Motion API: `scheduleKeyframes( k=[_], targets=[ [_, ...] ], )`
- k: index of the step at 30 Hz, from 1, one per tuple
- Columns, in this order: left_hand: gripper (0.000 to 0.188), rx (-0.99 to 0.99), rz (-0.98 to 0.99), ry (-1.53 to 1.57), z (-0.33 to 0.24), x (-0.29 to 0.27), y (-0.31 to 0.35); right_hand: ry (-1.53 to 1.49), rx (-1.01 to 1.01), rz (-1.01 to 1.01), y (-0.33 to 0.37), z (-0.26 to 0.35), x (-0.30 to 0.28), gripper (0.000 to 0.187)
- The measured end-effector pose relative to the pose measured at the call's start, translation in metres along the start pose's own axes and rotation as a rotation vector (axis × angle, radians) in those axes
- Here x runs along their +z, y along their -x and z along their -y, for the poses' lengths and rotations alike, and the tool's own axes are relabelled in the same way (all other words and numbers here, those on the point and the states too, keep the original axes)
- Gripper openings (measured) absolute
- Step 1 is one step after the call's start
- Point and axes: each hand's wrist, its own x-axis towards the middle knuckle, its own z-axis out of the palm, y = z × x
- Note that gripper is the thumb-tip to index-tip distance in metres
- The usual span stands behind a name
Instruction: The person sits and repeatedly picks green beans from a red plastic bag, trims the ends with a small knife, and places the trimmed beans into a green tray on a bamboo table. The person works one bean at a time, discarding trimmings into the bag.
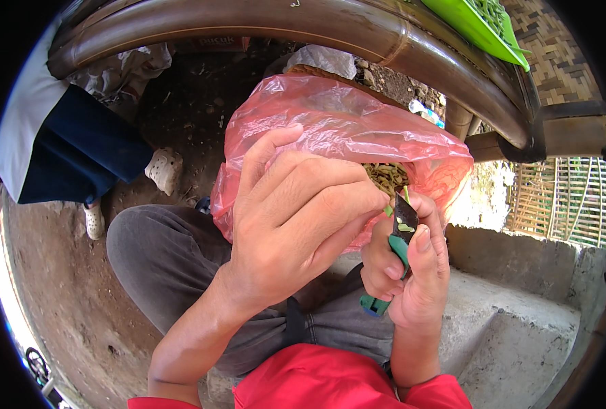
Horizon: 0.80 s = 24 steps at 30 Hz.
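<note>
My right hand (415, 273) grips a green-handled utility knife (398, 255), its dark blade pointing up and away. Pale green bits cling to that blade. Close to the blade tip, my left hand (296, 211) is closed in a pinch, index finger raised. A thin green piece of plant (389, 210) shows at its fingertips; the rest of it is hidden. Beyond both hands a red plastic bag (303, 109) lies open, with many small brownish-green cut pieces (387, 177) inside.
A bamboo bench rail (282, 27) crosses the top, bearing a bright green tray (480, 34) of green pieces. A person in a dark skirt (88, 143) and light clogs (164, 170) stands at left. A concrete ledge (514, 341) is at right, and a plastic bottle (426, 112) lies behind the bag.
</note>
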Motion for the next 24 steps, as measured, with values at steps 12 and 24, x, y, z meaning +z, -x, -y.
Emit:
scheduleKeyframes(
  k=[12, 24],
  targets=[
    [0.020, -0.032, -0.018, 0.403, 0.004, -0.003, -0.002, -0.012, 0.008, -0.174, -0.008, 0.005, -0.023, 0.032],
    [0.022, -0.340, -0.203, 0.640, 0.007, -0.006, -0.009, 0.593, 0.036, -0.393, -0.016, 0.002, -0.081, 0.044]
  ],
)
